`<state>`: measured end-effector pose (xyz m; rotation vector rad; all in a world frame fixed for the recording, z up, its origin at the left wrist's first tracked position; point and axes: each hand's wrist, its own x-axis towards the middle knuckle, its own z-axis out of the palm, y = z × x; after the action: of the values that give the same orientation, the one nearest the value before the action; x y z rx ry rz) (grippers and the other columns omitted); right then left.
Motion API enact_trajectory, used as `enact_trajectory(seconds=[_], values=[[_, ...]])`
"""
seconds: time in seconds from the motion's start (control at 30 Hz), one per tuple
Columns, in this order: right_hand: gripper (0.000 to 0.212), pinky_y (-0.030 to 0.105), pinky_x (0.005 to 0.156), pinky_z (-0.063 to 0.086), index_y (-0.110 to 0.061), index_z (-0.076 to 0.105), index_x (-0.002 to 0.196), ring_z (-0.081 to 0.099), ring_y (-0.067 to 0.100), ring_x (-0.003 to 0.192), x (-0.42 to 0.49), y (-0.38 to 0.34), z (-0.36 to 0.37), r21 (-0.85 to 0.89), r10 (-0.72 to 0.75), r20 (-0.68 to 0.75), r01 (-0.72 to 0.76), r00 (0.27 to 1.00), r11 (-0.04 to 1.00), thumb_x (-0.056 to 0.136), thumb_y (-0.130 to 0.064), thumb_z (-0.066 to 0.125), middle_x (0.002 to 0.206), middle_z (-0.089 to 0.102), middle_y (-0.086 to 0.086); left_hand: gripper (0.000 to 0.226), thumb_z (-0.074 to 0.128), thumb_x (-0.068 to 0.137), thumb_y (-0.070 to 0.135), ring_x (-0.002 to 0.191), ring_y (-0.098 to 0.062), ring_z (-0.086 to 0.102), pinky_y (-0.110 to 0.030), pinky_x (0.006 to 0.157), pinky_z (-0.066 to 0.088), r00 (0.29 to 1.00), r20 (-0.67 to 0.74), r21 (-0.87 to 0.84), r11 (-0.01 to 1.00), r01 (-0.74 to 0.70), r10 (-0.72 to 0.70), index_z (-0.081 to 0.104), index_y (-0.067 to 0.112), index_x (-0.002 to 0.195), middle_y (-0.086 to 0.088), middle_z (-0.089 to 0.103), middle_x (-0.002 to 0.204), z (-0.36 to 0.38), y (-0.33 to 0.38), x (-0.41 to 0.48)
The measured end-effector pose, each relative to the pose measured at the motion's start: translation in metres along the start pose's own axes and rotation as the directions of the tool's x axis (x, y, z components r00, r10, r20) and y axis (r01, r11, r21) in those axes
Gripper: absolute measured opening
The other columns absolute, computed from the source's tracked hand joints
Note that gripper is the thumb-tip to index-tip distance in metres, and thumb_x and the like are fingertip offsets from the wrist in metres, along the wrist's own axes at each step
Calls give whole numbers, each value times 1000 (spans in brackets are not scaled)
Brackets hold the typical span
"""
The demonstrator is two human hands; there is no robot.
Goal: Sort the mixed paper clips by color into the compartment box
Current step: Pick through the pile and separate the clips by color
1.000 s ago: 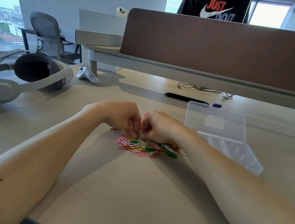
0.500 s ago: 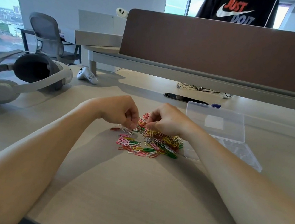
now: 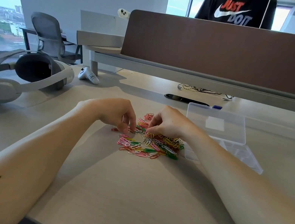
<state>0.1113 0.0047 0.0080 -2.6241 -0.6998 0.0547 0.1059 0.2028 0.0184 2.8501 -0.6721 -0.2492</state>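
While the compartment box lies open just right of the heap, its clear lid raised at the back, the cells stand free for dropping; those in view look unfilled.

Item: paper clips, pink, green, yellow, white and orange mixed, one loose heap on the table, just beside the box, so that carries are short.

Item: left hand, fingers curled down, tips meeting at the heap's left edge. Probably singling out a clip; whether one is pinched cannot be told.

Item: right hand, fingers likewise curled, tips in the heap's far side. Hold equally unclear.

Judgement: sorting barely begun.

Also present: headset, controller, far left, well apart.
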Motion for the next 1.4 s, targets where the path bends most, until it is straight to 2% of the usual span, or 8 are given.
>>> enact_trajectory(seconds=[0.2,0.5,0.6,0.7,0.87,1.03,1.23,1.4], values=[[15,32,79,55,-14,76,97,62,15,88,0,-2,2,-11,2,2,-2,1000,1000,89,-24,68,95,70,1,6,74,81,22,75,-7,58,-19,67,43,1000,-8,75,997,22,-22,74,26,87,12,67,81,4,5,4],[14,21,63,44,-13,75,96,58,5,79,-4,-2,-3,103,-2,-48,7,999,995,89,-23,67,87,64,-6,4,70,84,23,67,-3,53,-18,61,39,1000,-14,109,994,26,-25,70,24,80,16,60,72,5,8,5],[11,23,64,49,-12,75,95,62,8,75,-3,-2,-4,148,14,-56,-5,998,989,88,-19,70,82,67,-6,6,71,84,23,68,-2,54,-17,61,39,999,-46,78,997,18,-15,69,27,79,15,62,73,3,5,4],[10,29,68,59,-10,75,94,68,15,73,-3,-3,-4,176,23,-8,-21,1000,984,86,-13,71,82,73,5,10,73,82,22,71,-1,58,-17,65,41,997,-71,37,999,8,-5,68,29,77,15,64,75,2,3,4],[15,27,77,55,-20,78,95,63,8,81,-3,-5,-1,23,-56,70,54,996,998,81,-14,76,87,70,-8,6,76,79,22,69,1,60,-15,67,44,997,-74,21,1000,-12,13,74,25,85,17,66,74,5,4,5],[14,30,82,54,-22,78,92,61,8,83,-5,-11,-1,-51,-110,141,118,984,992,80,-15,77,86,70,-9,13,77,78,27,69,-1,58,-18,69,45,994,-107,70,997,-14,22,76,22,90,14,65,75,7,9,7],[12,22,66,43,-18,77,94,57,11,81,-4,-15,2,-161,-129,175,158,976,974,82,-19,75,81,64,-8,2,73,81,25,63,-2,51,-17,57,37,997,-72,131,991,24,-15,71,23,81,17,57,67,9,17,8],[5,18,57,36,-22,68,85,52,8,73,-3,-15,3,-193,-124,206,165,971,967,87,-18,70,74,58,-12,10,70,82,23,61,-5,50,-22,58,39,998,-56,138,990,22,-14,66,24,73,13,58,66,8,17,6]])
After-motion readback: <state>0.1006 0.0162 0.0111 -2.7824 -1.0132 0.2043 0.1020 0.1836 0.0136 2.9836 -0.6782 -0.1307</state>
